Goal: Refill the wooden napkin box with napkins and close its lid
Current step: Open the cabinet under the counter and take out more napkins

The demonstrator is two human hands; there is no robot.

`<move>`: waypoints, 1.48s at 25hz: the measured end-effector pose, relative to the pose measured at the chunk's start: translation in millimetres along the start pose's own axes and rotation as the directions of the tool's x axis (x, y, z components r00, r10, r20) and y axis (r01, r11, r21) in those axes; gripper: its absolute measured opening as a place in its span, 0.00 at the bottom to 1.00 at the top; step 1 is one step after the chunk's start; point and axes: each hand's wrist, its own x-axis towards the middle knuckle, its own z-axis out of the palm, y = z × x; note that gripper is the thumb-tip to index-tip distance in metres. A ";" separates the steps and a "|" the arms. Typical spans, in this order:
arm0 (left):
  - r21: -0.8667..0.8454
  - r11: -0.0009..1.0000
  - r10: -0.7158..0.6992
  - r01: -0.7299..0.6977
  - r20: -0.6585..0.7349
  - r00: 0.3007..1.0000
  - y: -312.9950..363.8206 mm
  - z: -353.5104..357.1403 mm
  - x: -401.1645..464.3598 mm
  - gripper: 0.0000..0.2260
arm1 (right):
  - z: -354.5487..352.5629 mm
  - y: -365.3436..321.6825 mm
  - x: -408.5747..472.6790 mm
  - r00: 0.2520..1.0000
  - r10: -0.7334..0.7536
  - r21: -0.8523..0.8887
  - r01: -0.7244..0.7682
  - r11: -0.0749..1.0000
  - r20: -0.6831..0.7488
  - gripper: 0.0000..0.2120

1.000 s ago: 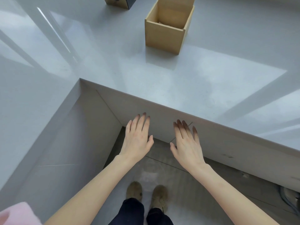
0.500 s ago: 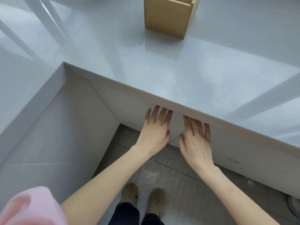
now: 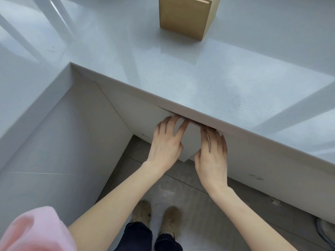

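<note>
The wooden napkin box [image 3: 183,17] stands on the grey countertop [image 3: 163,73] at the top of the view, its upper part cut off by the frame. No napkins or lid show. Below the counter's front edge, my left hand [image 3: 165,144] curls its fingers over the top edge of a white cabinet door [image 3: 192,140], which is swung slightly outward. My right hand [image 3: 212,158] lies flat on the neighbouring door front [image 3: 262,160], fingertips tucked under the counter lip, thumb near the open door's edge.
The countertop wraps around in an L, with a second section [image 3: 27,69] on my left. I stand in the corner on a grey tiled floor [image 3: 181,180], my shoes [image 3: 141,212] close to the cabinets.
Both hands have risen from mid-air to the cabinet fronts under the counter edge. The left door has come slightly open. The view has moved closer and lower, cutting off the box's top.
</note>
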 end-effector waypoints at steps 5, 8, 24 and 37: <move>-0.007 1.000 -0.026 0.026 0.021 0.999 -6.7 -17.9 -36.7 0.24 | -18.4 -10.4 -18.5 1.000 0.002 0.314 -0.003 0.949 0.001 0.15; -0.039 0.998 -0.052 0.053 0.047 0.998 -10.9 -30.6 -59.6 0.19 | -26.7 -25.9 -37.6 0.996 -0.032 0.361 -0.001 0.933 0.084 0.10; -0.114 0.984 -0.122 0.136 0.122 0.985 -98.1 -87.3 -163.1 0.07 | -31.0 -162.5 -134.9 0.942 -0.123 0.539 -0.069 0.839 0.311 0.14; -0.490 0.680 -0.407 0.545 0.366 0.837 -187.6 -101.0 -201.8 0.27 | -5.6 -257.4 -153.0 0.923 -0.314 0.551 0.145 0.822 0.224 0.24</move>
